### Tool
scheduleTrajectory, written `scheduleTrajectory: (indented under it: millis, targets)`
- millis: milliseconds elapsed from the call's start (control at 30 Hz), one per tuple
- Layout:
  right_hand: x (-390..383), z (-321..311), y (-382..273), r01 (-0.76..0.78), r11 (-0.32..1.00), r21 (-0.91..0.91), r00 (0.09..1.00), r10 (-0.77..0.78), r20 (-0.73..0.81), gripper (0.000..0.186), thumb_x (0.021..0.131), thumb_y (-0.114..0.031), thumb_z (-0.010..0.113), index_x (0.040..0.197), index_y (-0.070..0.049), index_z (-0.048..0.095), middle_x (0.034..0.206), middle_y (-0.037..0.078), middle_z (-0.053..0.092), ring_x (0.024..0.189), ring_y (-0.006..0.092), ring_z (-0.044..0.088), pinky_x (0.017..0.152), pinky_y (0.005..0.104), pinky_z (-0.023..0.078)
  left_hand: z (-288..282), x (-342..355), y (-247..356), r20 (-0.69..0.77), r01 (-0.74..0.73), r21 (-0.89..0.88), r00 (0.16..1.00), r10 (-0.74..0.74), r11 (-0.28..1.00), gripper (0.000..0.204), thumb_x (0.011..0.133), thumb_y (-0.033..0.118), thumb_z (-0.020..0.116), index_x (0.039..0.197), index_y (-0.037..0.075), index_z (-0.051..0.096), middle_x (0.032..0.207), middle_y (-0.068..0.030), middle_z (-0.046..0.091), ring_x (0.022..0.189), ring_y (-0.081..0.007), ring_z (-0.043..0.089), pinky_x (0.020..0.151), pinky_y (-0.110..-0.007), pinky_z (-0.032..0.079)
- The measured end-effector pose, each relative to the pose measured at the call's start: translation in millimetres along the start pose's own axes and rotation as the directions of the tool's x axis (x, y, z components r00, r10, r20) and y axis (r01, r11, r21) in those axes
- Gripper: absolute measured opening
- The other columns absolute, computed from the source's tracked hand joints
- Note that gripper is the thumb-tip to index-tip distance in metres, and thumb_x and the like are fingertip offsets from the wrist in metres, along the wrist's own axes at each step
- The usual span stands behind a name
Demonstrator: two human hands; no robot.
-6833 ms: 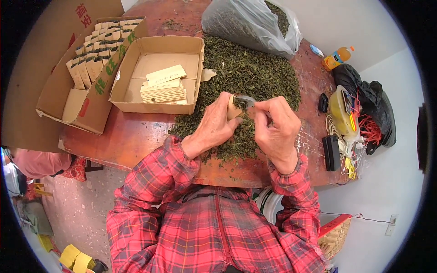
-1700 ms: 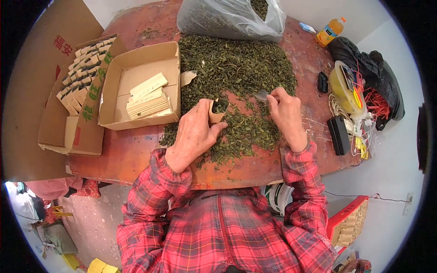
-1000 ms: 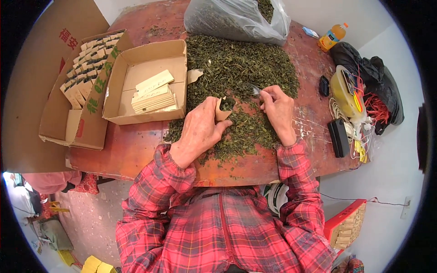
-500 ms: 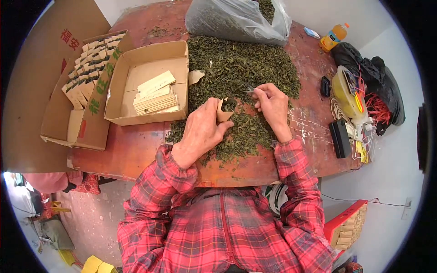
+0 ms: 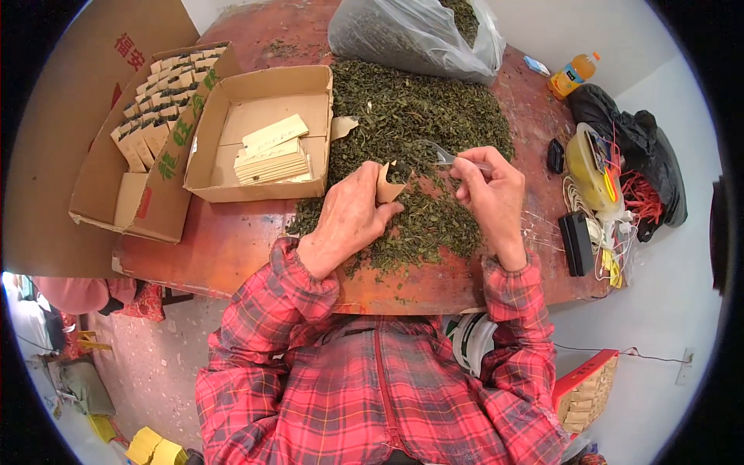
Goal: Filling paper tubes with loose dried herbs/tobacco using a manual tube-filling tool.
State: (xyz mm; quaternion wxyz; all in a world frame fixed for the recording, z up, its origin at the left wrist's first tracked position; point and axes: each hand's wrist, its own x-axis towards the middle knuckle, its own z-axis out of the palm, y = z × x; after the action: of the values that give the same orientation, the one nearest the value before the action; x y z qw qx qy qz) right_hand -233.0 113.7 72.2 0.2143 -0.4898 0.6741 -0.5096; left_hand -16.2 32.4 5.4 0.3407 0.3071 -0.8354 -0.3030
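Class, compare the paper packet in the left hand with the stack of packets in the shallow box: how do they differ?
Pose: the held packet is tilted, mouth up, in the left hand; the stack lies down in the shallow box.
Shape: the held packet is opened out; the stacked packets look flat.
Contents: dark leaves show in the held packet's mouth; none show projecting from the stack.
Shared: both are tan.

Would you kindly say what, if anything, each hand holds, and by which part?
The left hand holds a paper packet by its side and lower end; the right hand pinches a clear spoon by its handle.
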Motion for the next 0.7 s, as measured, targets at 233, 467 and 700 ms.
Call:
scheduleTrajectory:
  millis: [233, 467, 700]
  targets:
    - [-13.5, -6.2, -31.0, 0.084, 0.993, -0.084, 0.994, -0.078, 0.072, 0.009, 0.101, -0.007, 0.071, 0.106, 0.000, 0.073, 0.085, 0.004, 0.076, 0.061, 0.0055, 0.062, 0.053, 0.0217, 0.049, 1.7, 1.1, -1.3, -0.010, -0.012, -0.014, 1.000, 0.012, 1.000, 0.050, 0.082, 0.012, 0.087, 0.111, -0.002, 0.049, 0.094, -0.0268, 0.065, 0.090, -0.0502, 0.066, 0.077, -0.054, 0.053]
    - [-12.2, -6.0, -46.7, 0.238, 0.933, -0.268, 0.966, -0.199, 0.165, 0.008, 0.101, -0.007, 0.072, 0.100, 0.001, 0.072, 0.077, 0.004, 0.074, 0.060, 0.0071, 0.064, 0.053, 0.0240, 0.049, 7.3, 0.4, -2.6, -0.041, -0.034, -0.006, 0.999, 0.034, 0.999, 0.052, 0.080, 0.012, 0.088, 0.111, -0.002, 0.048, 0.093, -0.0264, 0.065, 0.089, -0.0500, 0.066, 0.077, -0.054, 0.053]
    - [-10.0, 1.0, -60.5, 0.454, 0.806, -0.379, 0.890, -0.389, 0.238, 0.006, 0.097, -0.003, 0.073, 0.096, 0.001, 0.070, 0.071, 0.010, 0.069, 0.059, 0.0134, 0.068, 0.053, 0.0301, 0.049, 9.3, -0.4, -2.5, -0.068, -0.053, -0.002, 0.996, 0.052, 0.999, 0.055, 0.080, 0.012, 0.089, 0.112, -0.002, 0.046, 0.093, -0.0258, 0.064, 0.088, -0.0489, 0.066, 0.076, -0.054, 0.053]
